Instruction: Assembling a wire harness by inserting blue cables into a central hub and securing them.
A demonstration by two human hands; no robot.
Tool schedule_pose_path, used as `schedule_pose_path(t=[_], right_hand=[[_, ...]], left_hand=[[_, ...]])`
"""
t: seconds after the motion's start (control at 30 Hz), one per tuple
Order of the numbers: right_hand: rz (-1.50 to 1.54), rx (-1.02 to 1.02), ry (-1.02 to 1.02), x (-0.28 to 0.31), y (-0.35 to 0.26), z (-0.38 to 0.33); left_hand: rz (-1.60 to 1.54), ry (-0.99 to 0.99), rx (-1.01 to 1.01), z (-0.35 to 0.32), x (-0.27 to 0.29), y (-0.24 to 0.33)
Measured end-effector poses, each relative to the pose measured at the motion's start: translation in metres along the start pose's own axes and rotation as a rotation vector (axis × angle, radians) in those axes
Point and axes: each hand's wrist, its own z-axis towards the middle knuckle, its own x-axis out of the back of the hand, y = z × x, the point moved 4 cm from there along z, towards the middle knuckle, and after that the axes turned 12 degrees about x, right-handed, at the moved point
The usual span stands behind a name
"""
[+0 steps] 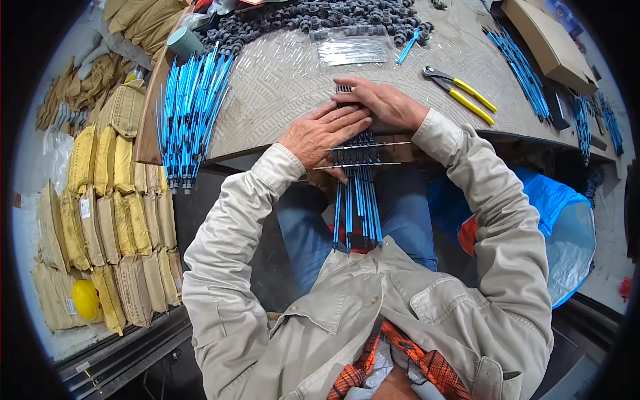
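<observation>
A row of thin blue rods (360, 200) with black fittings runs from the table's near edge down toward my lap. Two thin metal wires (390, 164) lie crosswise through or over it; which cannot be made out. My left hand (327, 132) is closed about the bundle, fingers across the top and thumb showing underneath. Overlapping its fingertips, my right hand (385, 103) curves over the bundle's far end, where black fittings (343, 88) show between the fingers. The right thumb and palm are hidden.
Yellow-handled pliers (460, 97), a blue tool (408, 47) and a clear tray of metal wires (353, 52) lie on the table (273, 83). Black fittings (320, 15) are heaped behind. More blue rods (193, 110) overhang the left edge. A blue bag (553, 213) stands right.
</observation>
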Motion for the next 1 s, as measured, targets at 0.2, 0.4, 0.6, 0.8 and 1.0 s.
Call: schedule_pose_path(t=[0.2, 0.4, 0.6, 0.8, 1.0], right_hand=[[-0.191, -0.018, 0.216, 0.084, 0.028, 0.076], [-1.232, -0.253, -0.312, 0.099, 0.058, 0.108], [-1.072, 0.178, -0.067, 0.083, 0.075, 0.09], [-1.202, -0.054, -0.021, 0.073, 0.053, 0.082], [-0.859, 0.062, 0.14, 0.064, 0.007, 0.055]], left_hand=[[-0.072, -0.011, 0.034, 0.007, 0.002, -0.008], [-0.071, 0.042, -0.054, 0.02, 0.002, -0.013], [-0.073, 0.02, -0.022, 0.007, 0.015, 0.008], [-0.093, 0.017, -0.003, -0.001, 0.02, 0.015], [-0.114, 0.03, -0.012, -0.001, 0.005, 0.002]])
